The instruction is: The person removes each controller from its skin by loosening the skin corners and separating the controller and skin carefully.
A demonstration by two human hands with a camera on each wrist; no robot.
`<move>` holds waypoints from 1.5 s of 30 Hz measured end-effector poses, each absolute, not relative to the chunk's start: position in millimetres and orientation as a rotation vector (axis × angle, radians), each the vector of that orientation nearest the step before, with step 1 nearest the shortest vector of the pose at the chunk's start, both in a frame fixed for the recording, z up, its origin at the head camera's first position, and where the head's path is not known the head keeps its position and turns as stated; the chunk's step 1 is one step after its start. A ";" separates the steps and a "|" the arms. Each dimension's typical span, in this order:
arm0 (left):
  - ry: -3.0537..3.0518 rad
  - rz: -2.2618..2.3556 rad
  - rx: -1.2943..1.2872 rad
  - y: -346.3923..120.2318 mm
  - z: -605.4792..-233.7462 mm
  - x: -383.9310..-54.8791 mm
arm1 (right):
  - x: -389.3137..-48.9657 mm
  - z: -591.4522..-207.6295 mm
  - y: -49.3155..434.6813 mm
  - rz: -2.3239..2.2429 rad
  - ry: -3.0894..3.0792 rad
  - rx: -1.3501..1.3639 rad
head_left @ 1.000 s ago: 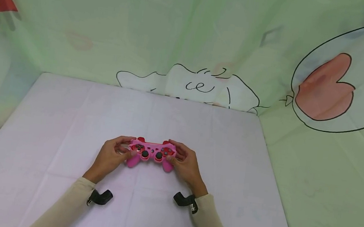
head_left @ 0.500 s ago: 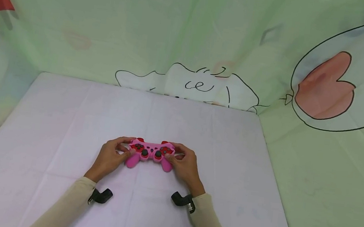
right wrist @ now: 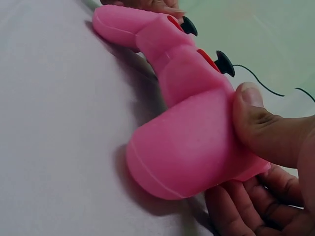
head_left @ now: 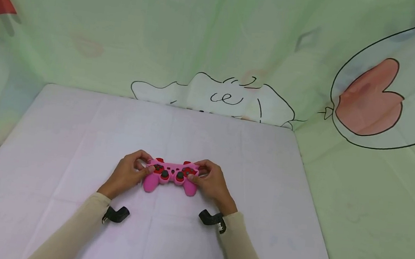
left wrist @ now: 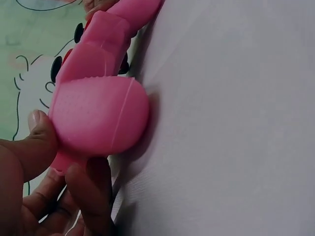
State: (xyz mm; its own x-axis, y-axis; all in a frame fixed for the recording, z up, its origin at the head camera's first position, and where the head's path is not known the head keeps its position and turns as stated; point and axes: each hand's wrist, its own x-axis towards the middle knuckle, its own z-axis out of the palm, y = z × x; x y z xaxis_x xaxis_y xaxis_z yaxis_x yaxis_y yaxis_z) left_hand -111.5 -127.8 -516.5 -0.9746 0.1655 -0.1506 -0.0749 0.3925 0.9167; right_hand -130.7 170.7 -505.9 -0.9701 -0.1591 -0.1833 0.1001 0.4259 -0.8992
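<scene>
A red game controller in a pink silicone cover [head_left: 173, 168] is held level between both hands, close over the white cloth. My left hand [head_left: 128, 171] pinches its left end, thumb on the face and fingers behind and below. At the other end my right hand [head_left: 213, 183] grips in the same way, its thumb beside the right-hand buttons. Two dark thumbsticks face up. In the left wrist view the pink grip [left wrist: 101, 115] lies right by the thumb. The right wrist view shows the other rounded grip [right wrist: 182, 152], with fingers curled under it.
A white cloth [head_left: 257, 165] covers the table. Green printed curtains [head_left: 126, 30] with a cartoon and a heart balloon stand around its back and sides. Black wrist camera mounts [head_left: 118, 214] stick out by both sleeves.
Both hands have shifted slightly away along the controller's ends, and the left thumb has moved up onto its face. The controller stays in nearly the same place.
</scene>
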 end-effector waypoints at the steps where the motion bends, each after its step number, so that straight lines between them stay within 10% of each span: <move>1: 2.395 1.629 0.104 -129.3 -516.4 -112.7 | -131.8 -506.3 171.7 -1.568 2.418 -0.051; 45: 2.617 1.506 0.329 -115.1 -510.4 -112.8 | -137.5 -471.3 137.2 -1.099 2.664 -0.543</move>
